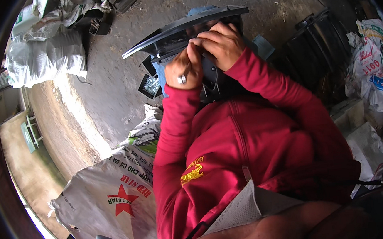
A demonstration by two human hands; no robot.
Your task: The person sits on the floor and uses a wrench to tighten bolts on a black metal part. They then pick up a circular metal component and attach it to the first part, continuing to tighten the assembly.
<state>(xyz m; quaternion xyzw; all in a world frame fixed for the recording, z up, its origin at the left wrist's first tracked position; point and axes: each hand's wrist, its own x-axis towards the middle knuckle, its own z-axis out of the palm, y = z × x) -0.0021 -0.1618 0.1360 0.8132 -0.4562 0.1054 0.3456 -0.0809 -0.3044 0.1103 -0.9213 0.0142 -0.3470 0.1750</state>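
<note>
A long, curved black plastic panel (pixel 166 37) lies across my lap, over blue-clad legs. My left hand (pixel 182 70) is closed in a fist at its near side. A shiny metal end (pixel 181 79) pokes out at the heel of that fist, like a tool's end; the rest is hidden. Pressed against the panel, my right hand (pixel 222 47) has its fingers curled beside the left thumb. What lies between the fingertips cannot be seen. Left of my legs, a small black bin (pixel 151 86) holds several small shiny metal pieces.
A printed white sack (pixel 111 190) stands by my left side. White plastic bags (pixel 45 57) are heaped at the far left. Stacked black parts (pixel 321 40) and another printed sack (pixel 371 65) are on the right. Grey concrete floor (pixel 122 57) lies around my legs.
</note>
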